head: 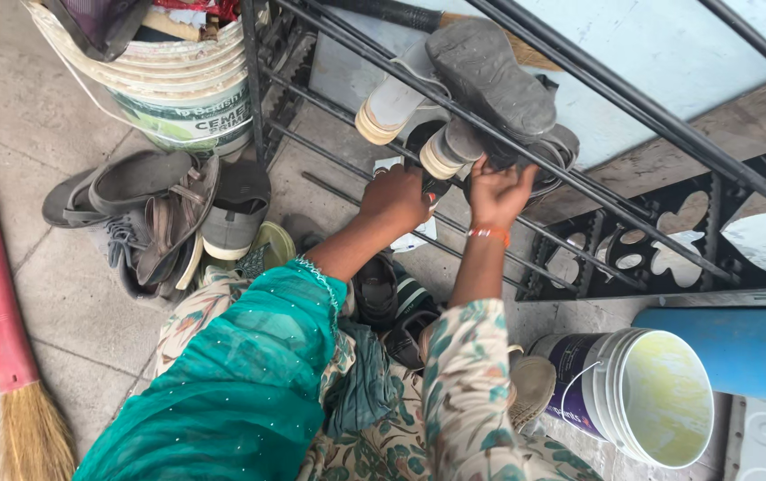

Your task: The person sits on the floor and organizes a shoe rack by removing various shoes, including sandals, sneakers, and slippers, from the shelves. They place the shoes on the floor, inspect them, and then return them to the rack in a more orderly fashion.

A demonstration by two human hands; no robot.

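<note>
Both my hands, left [393, 198] and right [497, 191], fingers clamped on a dark shoe [525, 160], seating it across the rack [579, 200] bars.

Matt black metal rack [579, 191]; dusty rubber-soled shoe [490, 76]; glossy plastic bucket [659, 396]; rough stone floor [44, 294]; straw broom [31, 436]

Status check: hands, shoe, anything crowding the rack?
Left hand and right hand both on a dark shoe on the rack. Grip unclear. Other shoes rest right above.
</note>
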